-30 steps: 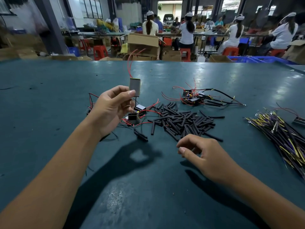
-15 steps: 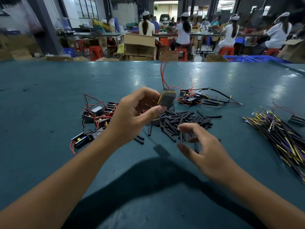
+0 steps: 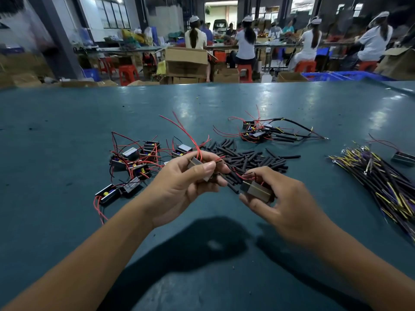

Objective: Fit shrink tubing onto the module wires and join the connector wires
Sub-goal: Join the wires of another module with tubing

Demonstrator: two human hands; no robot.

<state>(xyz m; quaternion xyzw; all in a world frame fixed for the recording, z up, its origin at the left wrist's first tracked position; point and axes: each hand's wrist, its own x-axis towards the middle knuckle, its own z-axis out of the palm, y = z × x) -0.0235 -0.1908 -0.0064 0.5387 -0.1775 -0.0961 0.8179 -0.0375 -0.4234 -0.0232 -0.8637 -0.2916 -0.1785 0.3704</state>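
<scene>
Modules: one gripped in my left hand point(image 3: 179, 187), one point(image 3: 256, 190) in my right hand point(image 3: 283, 205), over the worktop point(image 3: 67, 122).
Shrink tubing point(image 3: 251, 158) heaped just beyond; no sleeve fitted, joining pending.

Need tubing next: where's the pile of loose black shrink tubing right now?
In the head view the shrink tubing pile lies mid-table just beyond both hands, right of the loose modules and left of the connector wire bundle.

Both forearms are bare up to the frame edge, and the left hand point(image 3: 177, 189) and right hand point(image 3: 285, 205) have no gloves, rings or watch.
</scene>
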